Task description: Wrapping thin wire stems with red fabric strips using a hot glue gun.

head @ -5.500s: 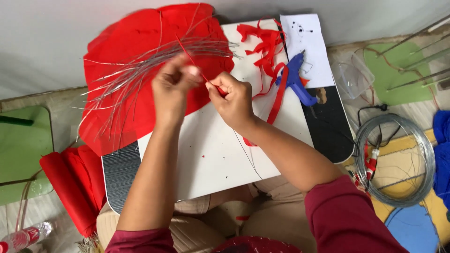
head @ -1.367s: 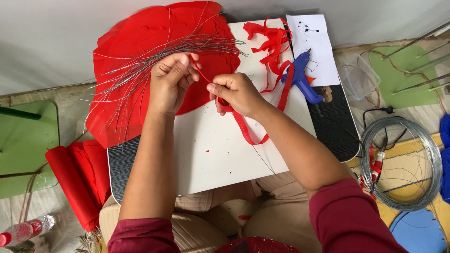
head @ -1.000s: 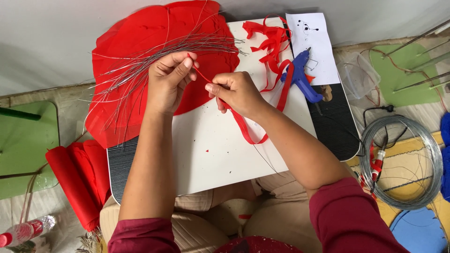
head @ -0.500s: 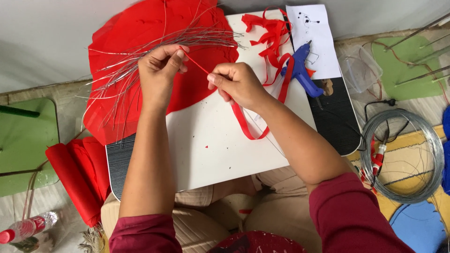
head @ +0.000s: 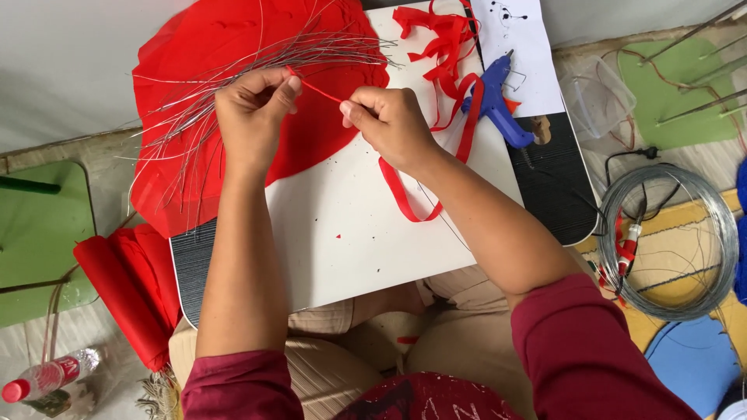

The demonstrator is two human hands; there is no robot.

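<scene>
Both forearms are bare, with dark maroon sleeves (head: 599, 350) pushed up near the elbows. Beige ribbed trousers (head: 342, 358) on the legs, and a maroon top with some dark print at the front.

The light is bright, soft and even, like daylight from above. Shadows under the forearms are weak. No strong glare shows. The picture is sharp in the middle, with slight bending at the edges.

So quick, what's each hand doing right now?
Left hand: closed, pinching one end of a red-wrapped wire.
Right hand: closed, pinching its other end, red tape trailing below.
</scene>
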